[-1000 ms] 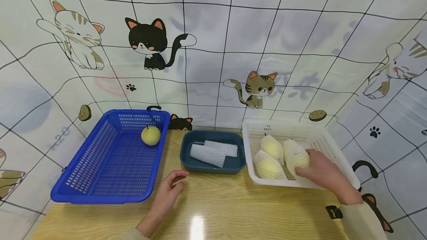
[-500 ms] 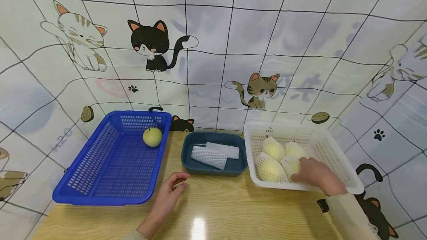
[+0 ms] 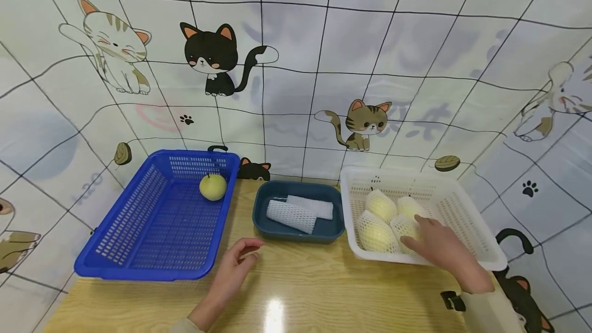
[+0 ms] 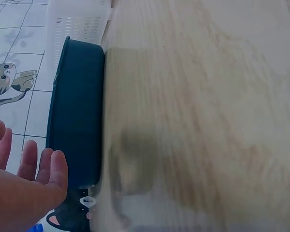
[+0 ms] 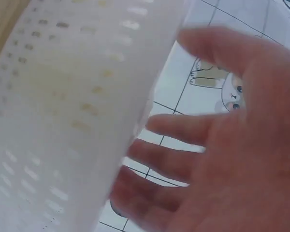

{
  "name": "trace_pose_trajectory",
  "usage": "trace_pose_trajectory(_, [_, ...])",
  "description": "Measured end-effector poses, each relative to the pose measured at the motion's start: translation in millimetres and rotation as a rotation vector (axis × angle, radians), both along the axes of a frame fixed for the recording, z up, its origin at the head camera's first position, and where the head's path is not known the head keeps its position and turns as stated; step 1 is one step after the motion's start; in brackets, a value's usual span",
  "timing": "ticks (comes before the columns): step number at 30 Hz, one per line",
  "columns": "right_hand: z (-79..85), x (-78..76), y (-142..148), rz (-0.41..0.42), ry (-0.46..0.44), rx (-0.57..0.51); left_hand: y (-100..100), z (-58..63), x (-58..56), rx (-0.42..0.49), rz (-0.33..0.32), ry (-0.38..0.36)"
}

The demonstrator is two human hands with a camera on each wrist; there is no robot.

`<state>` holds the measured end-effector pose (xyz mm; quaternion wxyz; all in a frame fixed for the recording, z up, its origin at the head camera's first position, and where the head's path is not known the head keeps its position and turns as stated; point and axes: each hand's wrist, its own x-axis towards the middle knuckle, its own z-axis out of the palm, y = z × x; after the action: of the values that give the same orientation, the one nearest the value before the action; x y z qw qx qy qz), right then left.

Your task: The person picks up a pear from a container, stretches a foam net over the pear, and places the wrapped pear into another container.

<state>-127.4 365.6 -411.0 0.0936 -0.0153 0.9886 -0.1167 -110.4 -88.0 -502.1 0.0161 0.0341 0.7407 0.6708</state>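
Observation:
Several pears in white foam nets lie grouped at the left side of the white basket. Over the front netted pear, my right hand hovers with thumb and fingers spread. In the right wrist view the fingers are apart with nothing between them, and the basket wall is in front of them. My left hand holds nothing, its fingers loosely bent, just in front of the dark teal tray. Two empty foam nets lie flat in that tray.
On the left stands a blue basket with one bare pear near its back right corner. The teal tray sits between the two baskets on the wooden table. A cat-print cloth hangs close behind them.
My right hand has set the netted pear it gripped down among the others, let go and spread its fingers. The left hand has stayed in place. The head view has shifted slightly.

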Motion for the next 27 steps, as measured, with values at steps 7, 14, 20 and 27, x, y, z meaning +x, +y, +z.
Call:
trace_pose_trajectory(7, [0.5,18.4,-7.7,-0.100,0.256,-0.177,0.0,10.2,1.5,-0.021,-0.008,0.029])
trace_pose_trajectory(14, [-8.6,26.5,-14.2,-0.084,0.518,-0.277,-1.9,24.7,2.2,-0.053,-0.052,0.057])
trace_pose_trajectory(20, [-12.0,30.4,-20.6,-0.074,0.549,-0.320,-5.7,38.1,2.2,-0.080,-0.072,0.077])
trace_pose_trajectory(27, [-15.6,32.8,-25.5,-0.048,0.571,-0.324,-14.2,55.1,3.3,-0.176,-0.111,0.089])
